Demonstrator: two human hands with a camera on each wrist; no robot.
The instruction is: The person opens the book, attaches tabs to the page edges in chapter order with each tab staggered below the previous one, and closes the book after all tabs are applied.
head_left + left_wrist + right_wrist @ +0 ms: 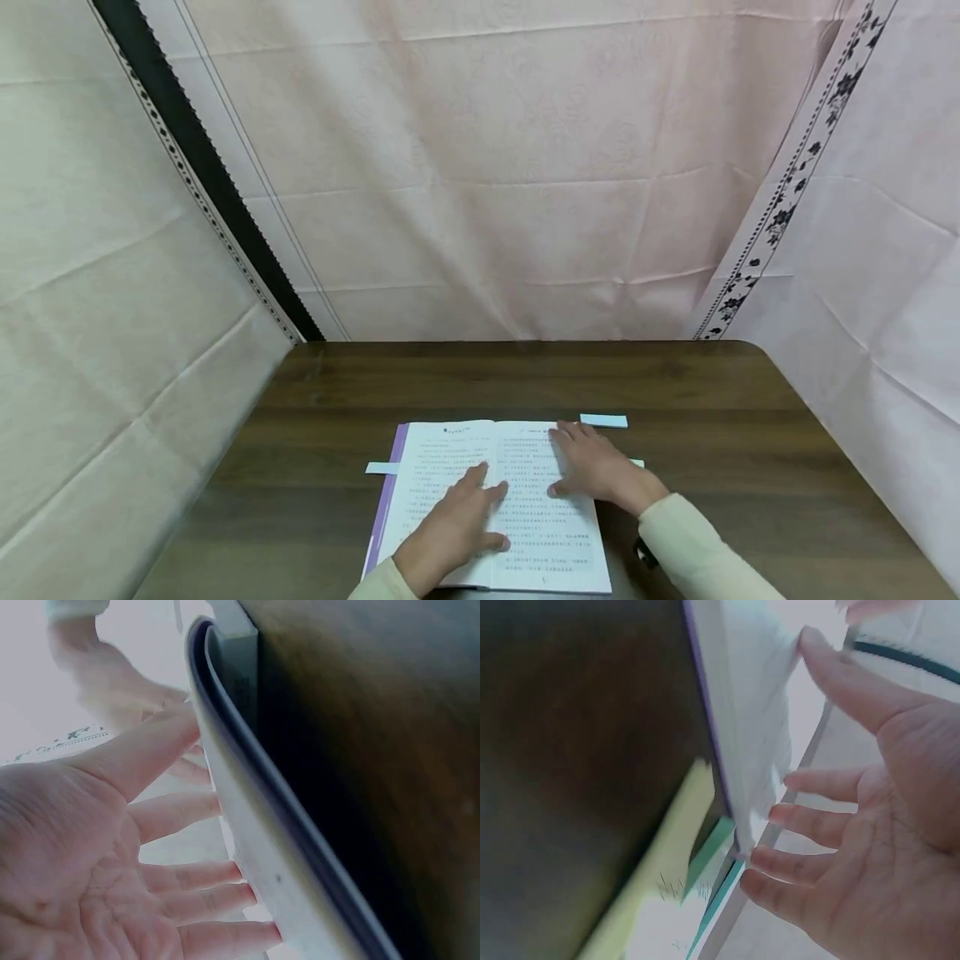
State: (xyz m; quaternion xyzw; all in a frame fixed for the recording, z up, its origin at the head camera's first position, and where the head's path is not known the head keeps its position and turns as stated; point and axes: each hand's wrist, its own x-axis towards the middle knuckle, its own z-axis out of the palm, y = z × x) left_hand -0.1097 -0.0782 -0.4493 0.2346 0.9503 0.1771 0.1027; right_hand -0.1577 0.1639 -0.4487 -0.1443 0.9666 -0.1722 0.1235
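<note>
While both hands, the left hand [450, 529] and right hand [596, 471], lie flat with straight fingers, gripping nothing, on the open white paperback book [491, 508] at lower centre of the dark wooden desk [750, 467], pages look pressed down, and turning one would need a pinch.

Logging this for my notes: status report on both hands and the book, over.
Left hand open, flat on the open book. Right hand open, resting on the right page. Blue strip on the table near the right fingertips; nothing blocking.
</note>
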